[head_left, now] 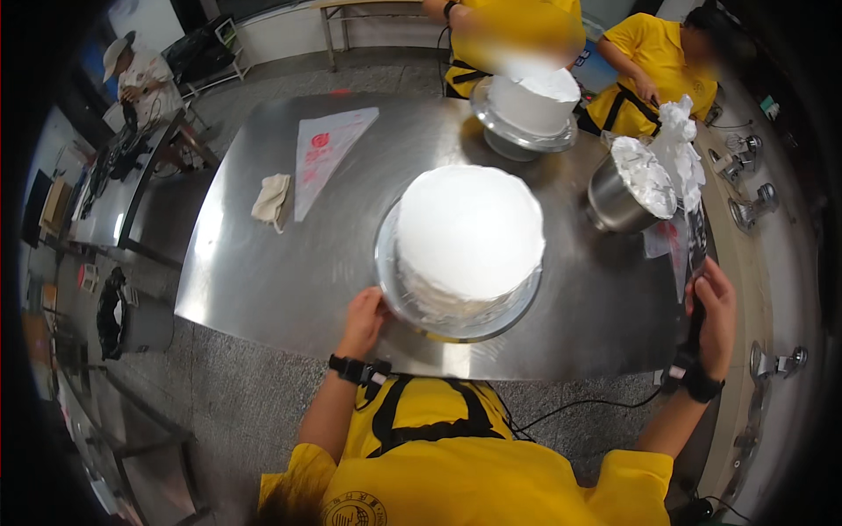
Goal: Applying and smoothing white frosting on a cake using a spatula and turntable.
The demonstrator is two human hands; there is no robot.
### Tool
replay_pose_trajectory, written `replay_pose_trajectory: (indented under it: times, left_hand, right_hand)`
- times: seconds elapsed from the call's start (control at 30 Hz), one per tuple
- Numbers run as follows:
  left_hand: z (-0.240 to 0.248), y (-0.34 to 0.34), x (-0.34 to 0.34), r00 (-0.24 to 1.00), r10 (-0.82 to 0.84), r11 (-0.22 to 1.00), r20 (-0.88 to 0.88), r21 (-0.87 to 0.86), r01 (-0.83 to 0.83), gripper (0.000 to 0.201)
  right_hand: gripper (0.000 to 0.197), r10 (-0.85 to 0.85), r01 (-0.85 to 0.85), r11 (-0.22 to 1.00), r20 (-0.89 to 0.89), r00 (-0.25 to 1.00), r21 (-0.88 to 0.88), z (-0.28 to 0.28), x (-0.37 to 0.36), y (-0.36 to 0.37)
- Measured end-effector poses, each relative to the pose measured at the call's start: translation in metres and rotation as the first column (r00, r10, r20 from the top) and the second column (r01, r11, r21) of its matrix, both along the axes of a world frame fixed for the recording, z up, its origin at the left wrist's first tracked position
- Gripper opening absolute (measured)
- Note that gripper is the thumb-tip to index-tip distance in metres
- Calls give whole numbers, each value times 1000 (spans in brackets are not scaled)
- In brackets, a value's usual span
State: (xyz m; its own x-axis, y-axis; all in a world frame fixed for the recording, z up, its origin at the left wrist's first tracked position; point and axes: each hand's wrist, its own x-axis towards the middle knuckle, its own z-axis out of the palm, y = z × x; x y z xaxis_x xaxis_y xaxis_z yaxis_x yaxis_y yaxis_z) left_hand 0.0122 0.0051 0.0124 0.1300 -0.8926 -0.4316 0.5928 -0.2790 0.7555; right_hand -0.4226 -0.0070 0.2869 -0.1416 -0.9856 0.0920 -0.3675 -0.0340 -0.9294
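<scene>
A round cake (469, 232) coated in white cream stands on a metal cake turntable (386, 289) in front of me. The cream is smooth on top; low on the near side it looks thinner and rougher. My left hand (361, 323) is at the turntable's near-left rim, its fingers closed against the edge. Off to the right, my right hand (717, 316) grips the dark handle of a palette knife (696, 237). Its blade points away from me and bears a big lump of white cream (681, 153). Next to it stands a metal mixing bowl (610, 195) full of white cream.
A clear piping bag (329, 158) and a beige cloth (272, 200) lie on the steel table (263, 280). Another white cake (535, 98) on a turntable stands at the far edge, near two people in yellow shirts. A bin (145, 324) stands on the floor left.
</scene>
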Motion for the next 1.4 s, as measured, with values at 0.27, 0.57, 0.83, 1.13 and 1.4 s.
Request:
replay_pose_trajectory:
  times: [0.27,0.57,0.83,1.13,1.4]
  left_hand:
    - [-1,2,1,975,-222,975,-19,-13,222,18]
    - [-5,12,0,963,-212,971,-163,-147,189,12]
    - [-6,7,12,920,-332,943,-208,-61,327,11]
    - [-15,9,4,921,-290,956,-261,-131,264,12]
    - [-14,18,-10,929,-257,964,-267,-140,227,14]
  right_hand:
    - [39,221,-280,914,216,951,294,-50,139,85]
    - [27,438,-534,692,305,846,486,-134,271,93]
    - [22,532,-560,681,206,821,472,-167,289,84]
    - [28,400,-471,630,263,878,617,-179,289,67]
    - [28,325,-398,596,243,914,697,-177,293,71]
